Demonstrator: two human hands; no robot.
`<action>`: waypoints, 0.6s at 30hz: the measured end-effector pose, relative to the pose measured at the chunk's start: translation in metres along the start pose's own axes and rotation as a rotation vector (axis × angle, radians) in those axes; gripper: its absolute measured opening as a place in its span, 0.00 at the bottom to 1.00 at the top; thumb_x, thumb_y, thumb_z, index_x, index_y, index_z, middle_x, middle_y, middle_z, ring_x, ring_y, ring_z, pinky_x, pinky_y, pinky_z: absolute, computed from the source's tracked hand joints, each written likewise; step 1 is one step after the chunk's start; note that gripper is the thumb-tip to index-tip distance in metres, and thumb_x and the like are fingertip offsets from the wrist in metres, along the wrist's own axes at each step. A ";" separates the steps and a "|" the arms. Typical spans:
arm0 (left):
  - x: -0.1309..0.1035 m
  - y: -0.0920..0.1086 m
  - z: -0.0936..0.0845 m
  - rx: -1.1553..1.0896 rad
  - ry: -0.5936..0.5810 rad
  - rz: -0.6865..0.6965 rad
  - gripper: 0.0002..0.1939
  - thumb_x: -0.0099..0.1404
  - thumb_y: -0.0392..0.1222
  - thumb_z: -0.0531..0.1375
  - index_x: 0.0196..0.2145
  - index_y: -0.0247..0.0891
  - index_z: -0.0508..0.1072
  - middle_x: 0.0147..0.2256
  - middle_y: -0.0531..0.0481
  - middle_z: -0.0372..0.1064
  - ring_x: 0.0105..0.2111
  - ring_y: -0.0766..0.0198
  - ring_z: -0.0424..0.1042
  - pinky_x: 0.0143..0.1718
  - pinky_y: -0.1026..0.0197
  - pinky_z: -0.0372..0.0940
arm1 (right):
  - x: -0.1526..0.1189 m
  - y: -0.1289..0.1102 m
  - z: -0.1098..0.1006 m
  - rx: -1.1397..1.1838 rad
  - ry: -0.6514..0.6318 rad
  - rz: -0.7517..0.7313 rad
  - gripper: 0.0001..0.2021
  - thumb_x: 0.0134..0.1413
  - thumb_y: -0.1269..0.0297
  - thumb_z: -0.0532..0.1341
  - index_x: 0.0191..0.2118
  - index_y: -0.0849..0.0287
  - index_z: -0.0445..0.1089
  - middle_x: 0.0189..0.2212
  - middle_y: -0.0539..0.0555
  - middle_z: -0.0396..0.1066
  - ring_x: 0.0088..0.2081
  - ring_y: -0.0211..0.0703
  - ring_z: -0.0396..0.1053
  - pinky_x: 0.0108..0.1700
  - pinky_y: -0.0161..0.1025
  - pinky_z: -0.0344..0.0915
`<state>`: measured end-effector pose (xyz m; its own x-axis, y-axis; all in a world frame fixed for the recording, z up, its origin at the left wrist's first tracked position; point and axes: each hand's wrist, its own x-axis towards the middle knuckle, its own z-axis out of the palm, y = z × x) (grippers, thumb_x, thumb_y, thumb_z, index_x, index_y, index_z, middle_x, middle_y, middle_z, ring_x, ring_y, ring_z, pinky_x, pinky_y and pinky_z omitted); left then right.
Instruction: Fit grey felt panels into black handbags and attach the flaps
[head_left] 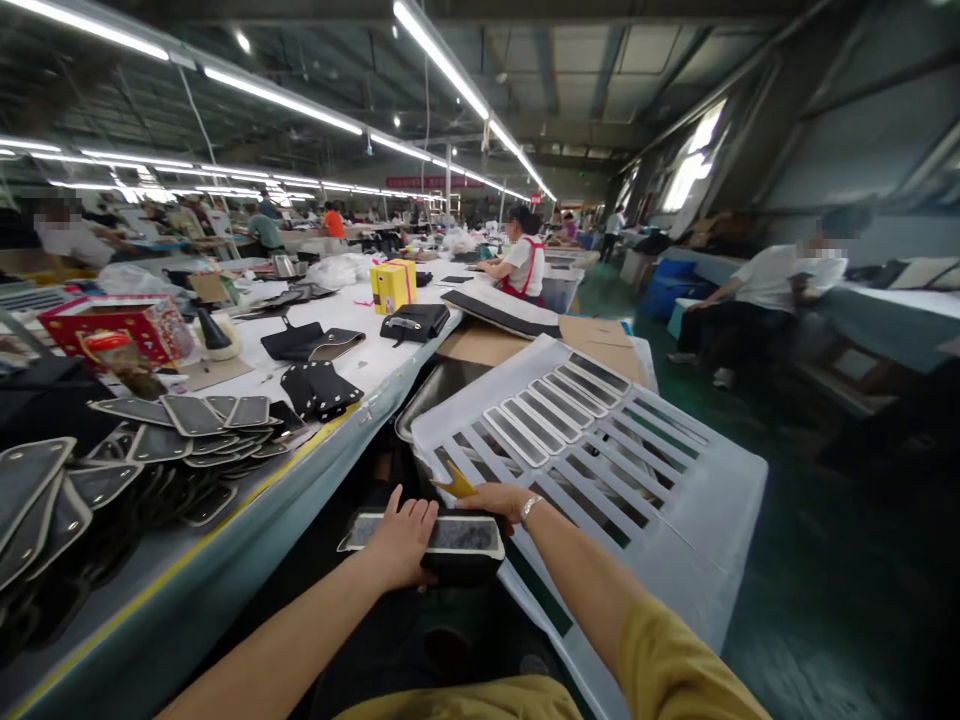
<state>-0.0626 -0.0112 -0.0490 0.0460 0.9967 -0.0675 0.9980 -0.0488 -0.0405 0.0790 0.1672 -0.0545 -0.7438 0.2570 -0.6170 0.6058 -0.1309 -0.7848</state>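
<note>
My left hand (405, 540) lies across a long grey strip with white edges (469, 535), fingers over its top and thumb along the near side. The strip sits on a thick black piece (469, 572) above my lap. My right hand (501, 502), at the strip's far right end, is closed on a yellow pointed tool (456, 482); its exact kind is not clear. Just beyond, similar grey white-edged strips (536, 415) lie side by side on a pale slotted plastic board (705, 500).
On the white table (330, 300) to my left are piled grey panels with black backs (195, 415), black pieces (319, 388), a red-lidded jar (120, 360) and a yellow box (394, 287). A person in red straps (525, 265) works ahead; another person (772, 280) sits right.
</note>
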 end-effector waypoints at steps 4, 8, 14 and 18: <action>-0.004 -0.012 -0.015 0.058 -0.082 0.146 0.49 0.50 0.62 0.60 0.60 0.25 0.53 0.54 0.31 0.59 0.54 0.44 0.58 0.60 0.37 0.31 | 0.004 0.007 0.010 0.160 -0.047 -0.014 0.17 0.41 0.53 0.67 0.31 0.63 0.69 0.16 0.48 0.66 0.17 0.35 0.61 0.22 0.33 0.61; -0.009 -0.030 -0.027 0.111 -0.150 0.282 0.47 0.50 0.56 0.62 0.60 0.28 0.51 0.56 0.32 0.58 0.55 0.46 0.58 0.61 0.37 0.32 | -0.003 0.016 0.038 0.352 -0.117 -0.074 0.18 0.43 0.53 0.65 0.33 0.65 0.70 0.27 0.55 0.73 0.28 0.39 0.70 0.35 0.37 0.67; -0.015 -0.070 -0.023 0.051 -0.102 0.351 0.27 0.64 0.34 0.50 0.60 0.41 0.54 0.59 0.41 0.57 0.60 0.54 0.52 0.62 0.39 0.32 | -0.003 0.036 0.119 0.768 -0.022 -0.236 0.24 0.44 0.48 0.62 0.44 0.61 0.68 0.35 0.55 0.74 0.38 0.45 0.72 0.41 0.40 0.66; -0.025 -0.098 -0.025 -0.057 -0.049 0.133 0.32 0.61 0.26 0.46 0.59 0.55 0.56 0.62 0.53 0.51 0.63 0.57 0.45 0.62 0.43 0.30 | 0.016 0.038 0.182 1.133 0.136 -0.286 0.23 0.41 0.49 0.65 0.42 0.57 0.68 0.31 0.52 0.72 0.29 0.42 0.70 0.25 0.35 0.63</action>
<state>-0.1606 -0.0296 -0.0188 0.1770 0.9772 -0.1172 0.9842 -0.1748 0.0289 0.0390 -0.0078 -0.1044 -0.7345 0.5060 -0.4522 -0.2266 -0.8109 -0.5395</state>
